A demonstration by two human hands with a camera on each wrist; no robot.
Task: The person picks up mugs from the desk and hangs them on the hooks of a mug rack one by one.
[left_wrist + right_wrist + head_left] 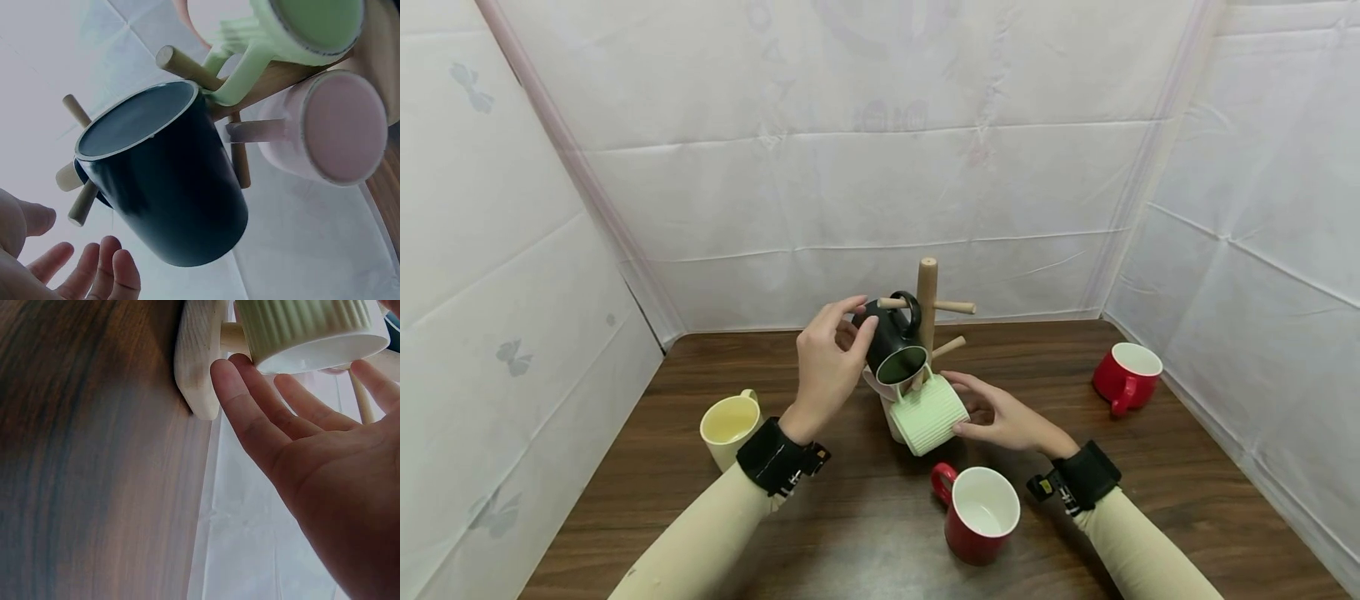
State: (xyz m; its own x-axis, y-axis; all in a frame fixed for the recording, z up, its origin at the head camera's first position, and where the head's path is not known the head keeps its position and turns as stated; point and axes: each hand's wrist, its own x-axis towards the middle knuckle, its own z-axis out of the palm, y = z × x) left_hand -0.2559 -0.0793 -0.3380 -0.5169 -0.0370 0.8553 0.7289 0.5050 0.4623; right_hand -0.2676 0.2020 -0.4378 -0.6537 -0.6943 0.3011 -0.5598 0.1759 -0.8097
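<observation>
A wooden mug tree (928, 287) carries a black mug (891, 337) by its handle on an upper peg. Below it hangs a ribbed light green mug (929, 414). A pink mug (344, 128) is on another peg, mostly hidden behind the green one in the head view. My left hand (835, 354) is beside the black mug, its fingers spread and apart from it in the left wrist view. My right hand (1000, 417) has loosely extended fingers (247, 412) right at the green mug's rim, not curled round it.
On the brown wooden table (662, 500), a red mug (977, 517) stands in front of the mug tree. Another red mug (1126, 379) is at the right, and a yellow mug (730, 429) at the left. White sheeting (850, 192) encloses the back and sides.
</observation>
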